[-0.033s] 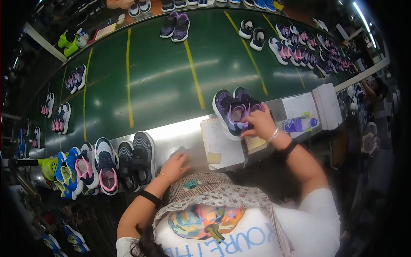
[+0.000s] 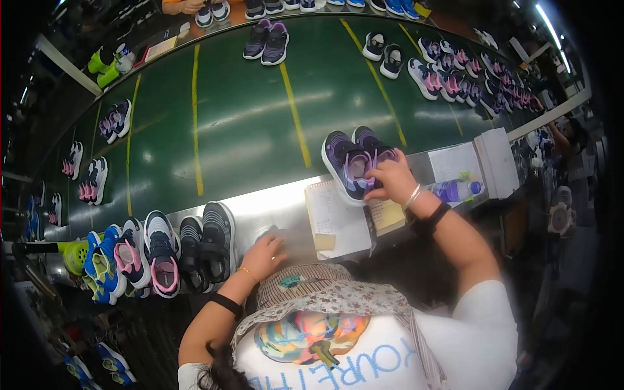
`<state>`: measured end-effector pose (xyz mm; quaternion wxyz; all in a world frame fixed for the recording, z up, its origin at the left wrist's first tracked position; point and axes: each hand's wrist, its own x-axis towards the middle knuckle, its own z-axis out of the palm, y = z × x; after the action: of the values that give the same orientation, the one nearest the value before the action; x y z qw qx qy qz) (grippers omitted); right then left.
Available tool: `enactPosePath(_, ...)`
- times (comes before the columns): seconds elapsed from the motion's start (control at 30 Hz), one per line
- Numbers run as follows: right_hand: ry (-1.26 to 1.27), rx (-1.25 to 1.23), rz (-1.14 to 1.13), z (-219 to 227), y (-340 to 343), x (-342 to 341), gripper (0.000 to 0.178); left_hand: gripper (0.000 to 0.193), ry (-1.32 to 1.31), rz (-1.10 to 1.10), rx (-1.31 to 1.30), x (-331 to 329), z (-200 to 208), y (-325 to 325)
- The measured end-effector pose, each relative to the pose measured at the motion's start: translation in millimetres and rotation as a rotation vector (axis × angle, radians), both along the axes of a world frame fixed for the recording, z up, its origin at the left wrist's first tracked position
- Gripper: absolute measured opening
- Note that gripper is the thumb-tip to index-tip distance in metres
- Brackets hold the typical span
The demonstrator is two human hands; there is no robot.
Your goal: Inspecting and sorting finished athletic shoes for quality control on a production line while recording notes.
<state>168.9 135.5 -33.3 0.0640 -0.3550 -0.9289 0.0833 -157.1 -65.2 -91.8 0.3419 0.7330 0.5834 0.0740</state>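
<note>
Dark pair of shoes (image 2: 340,156) across the far edge of your counter (image 2: 292,214): purple stripes on the toes, pink-lilac linings, white soles. Counter itself silver-grey. Toward its left end, you have blue shoes (image 2: 116,279) with yellow-green linings, a navy-and-white shoe (image 2: 158,231) lined pink, black shoes (image 2: 218,224) with pale toe stripes. Toward its right end, a purple-labelled bottle (image 2: 448,190). Your belt (image 2: 240,123): deep green (whitish where it shines), yellow cross-lines. Toward the belt's right end, navy-and-pink shoes (image 2: 426,77). Your hat (image 2: 328,278): brown-striped crown, floral brim. Your shirt (image 2: 468,331): white, multicoloured print, blue lettering.
</note>
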Motion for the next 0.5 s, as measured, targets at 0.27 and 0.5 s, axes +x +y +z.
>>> enactPosePath(0.27,-0.169,0.209,-0.409,-19.5,108.2,-2.5,0.049,0.041,-0.046,0.215,0.019,-12.2,-38.8,-32.8)
enactPosePath(0.5,-0.039,-0.312,-0.03,-33.5,-10.9,-16.7,0.041,0.036,-0.055,0.089,-0.055,4.3,-2.9,-9.1)
